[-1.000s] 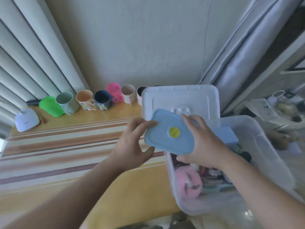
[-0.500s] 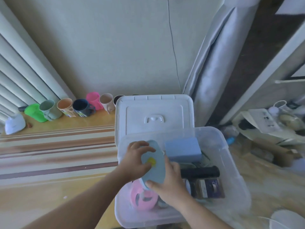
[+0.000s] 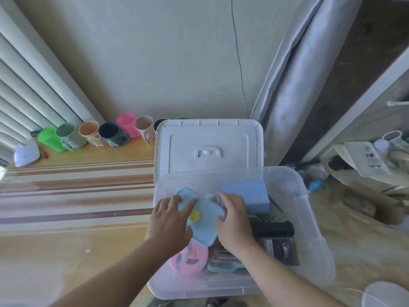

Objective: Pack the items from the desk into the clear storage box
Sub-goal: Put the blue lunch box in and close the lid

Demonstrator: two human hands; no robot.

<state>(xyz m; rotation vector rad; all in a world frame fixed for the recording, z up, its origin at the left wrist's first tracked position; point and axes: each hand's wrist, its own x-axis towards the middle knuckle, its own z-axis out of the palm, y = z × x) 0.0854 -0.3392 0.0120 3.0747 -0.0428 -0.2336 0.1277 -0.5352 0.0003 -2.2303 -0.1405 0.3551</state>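
Observation:
A flat light-blue lid with a yellow button (image 3: 202, 216) lies tilted inside the clear storage box (image 3: 309, 218). My left hand (image 3: 169, 220) grips its left edge and my right hand (image 3: 233, 222) holds its right edge. Under and around it the box holds a blue block (image 3: 245, 196), a black cylinder (image 3: 274, 228), a pink round item (image 3: 188, 260) and a dark packet (image 3: 281, 250). The box's white lid (image 3: 208, 147) leans behind it.
A row of several coloured mugs (image 3: 110, 134) lines the desk's back edge by the wall. A white device (image 3: 25, 152) sits at far left. A striped cloth (image 3: 73, 191) covers the desk. Cluttered shelves and a grey curtain (image 3: 294, 85) stand to the right.
Both hands carried the blue lid from above the desk edge down into the box. It went from nearly upright to lying flatter on the contents.

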